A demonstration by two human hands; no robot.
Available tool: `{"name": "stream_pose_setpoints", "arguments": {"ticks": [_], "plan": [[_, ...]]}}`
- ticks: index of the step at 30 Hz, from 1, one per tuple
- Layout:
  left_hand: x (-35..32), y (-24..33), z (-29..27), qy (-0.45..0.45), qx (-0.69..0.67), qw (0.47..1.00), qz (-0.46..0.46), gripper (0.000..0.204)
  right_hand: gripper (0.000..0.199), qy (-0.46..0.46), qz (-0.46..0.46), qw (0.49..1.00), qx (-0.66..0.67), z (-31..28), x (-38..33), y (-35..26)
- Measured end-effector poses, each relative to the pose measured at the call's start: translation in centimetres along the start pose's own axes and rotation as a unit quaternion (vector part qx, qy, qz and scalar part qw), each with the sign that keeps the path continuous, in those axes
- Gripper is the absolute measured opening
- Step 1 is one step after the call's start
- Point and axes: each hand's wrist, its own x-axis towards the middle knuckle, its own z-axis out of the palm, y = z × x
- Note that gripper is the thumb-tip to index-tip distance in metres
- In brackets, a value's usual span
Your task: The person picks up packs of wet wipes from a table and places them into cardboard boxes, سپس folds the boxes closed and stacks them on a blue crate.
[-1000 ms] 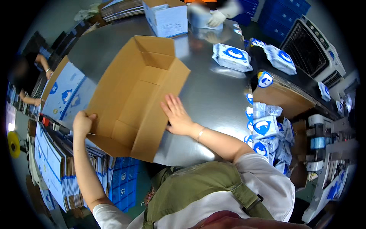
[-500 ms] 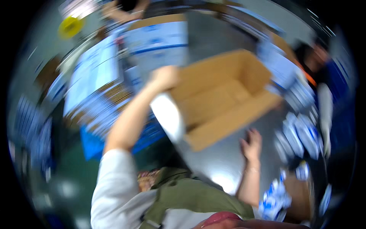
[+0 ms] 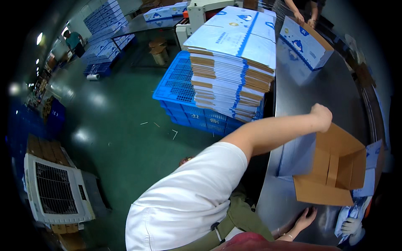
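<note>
An open cardboard box [image 3: 333, 167], brown inside and white outside, rests on the metal table [image 3: 289, 94]. My left hand [image 3: 321, 118] is closed on its upper flap at the far left corner. Below the near flap, my right hand [image 3: 307, 218] is held over the table with loosely curled fingers, apart from the box and with nothing in it. To the left of the table, a tall stack of flattened white-and-blue cartons [image 3: 234, 46] sits on an upturned-looking blue plastic crate [image 3: 178, 81].
Across the table, another person's hands [image 3: 305, 20] hold a white-and-blue carton [image 3: 303, 44]. A gloved hand [image 3: 351, 226] touches blue-white packets [image 3: 344, 215] at the lower right. A white air cooler [image 3: 58, 190] stands on the green floor, lower left. Stacked cartons [image 3: 104, 19] rise far left.
The view has swung left, so the box and both hands now appear further right. My left hand still grips the box's flap. My right hand remains near the box's close side.
</note>
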Motion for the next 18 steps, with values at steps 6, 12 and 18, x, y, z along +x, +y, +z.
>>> {"name": "stream_pose_setpoints", "arguments": {"ticks": [6, 12, 18], "plan": [[0.2, 0.2, 0.3, 0.009, -0.01, 1.0, 0.021, 0.026, 0.04, -0.014, -0.016, 0.999, -0.04, -0.7, 0.4, -1.0], [0.3, 0.3, 0.4, -0.005, 0.005, 0.999, 0.044, 0.023, 0.039, -0.014, 0.023, 0.999, 0.045, 0.2, -0.4, -1.3], [0.5, 0.2, 0.4, -0.003, 0.003, 0.999, 0.033, 0.021, 0.04, -0.007, -0.037, 0.998, -0.054, 0.1, 0.0, -1.2]]}}
